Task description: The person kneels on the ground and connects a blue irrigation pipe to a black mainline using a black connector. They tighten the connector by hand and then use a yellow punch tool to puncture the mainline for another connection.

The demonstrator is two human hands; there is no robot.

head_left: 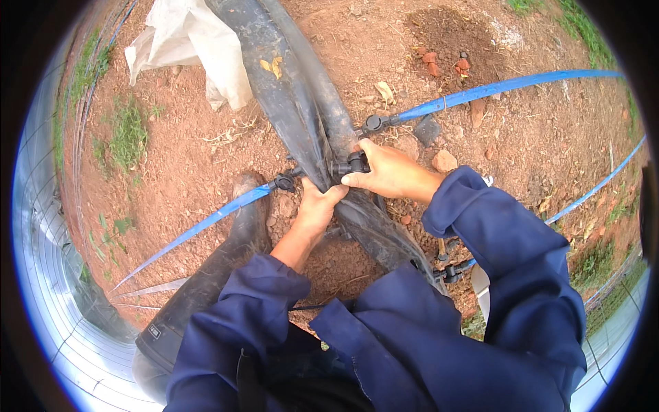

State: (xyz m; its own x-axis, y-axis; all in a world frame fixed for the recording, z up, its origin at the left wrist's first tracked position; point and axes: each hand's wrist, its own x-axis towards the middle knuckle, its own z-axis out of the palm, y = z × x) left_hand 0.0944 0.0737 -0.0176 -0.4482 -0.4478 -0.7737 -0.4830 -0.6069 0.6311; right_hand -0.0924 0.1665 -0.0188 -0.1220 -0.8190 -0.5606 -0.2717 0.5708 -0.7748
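A wide black lay-flat hose (285,82) runs over the soil from the top of the view down between my arms, creased and narrowed where I work. My left hand (317,211) is closed on its bunched edge, thumb on top. With my right hand (392,170) I grip a black plastic fitting (355,163) that sits against the hose; my thumb tip lies close to the left one. Just beyond is another black connector (375,123), joined to a blue flat tape (494,89). Left of the hose, a further connector (284,182) joins another blue tape (230,209).
A whitish plastic sheet (189,48) lies beside the hose at the top left. My black boot (244,237) stands left of my left hand. Stones, including a pale one (445,161), dot the reddish soil. Another black connector (452,273) lies near my right sleeve.
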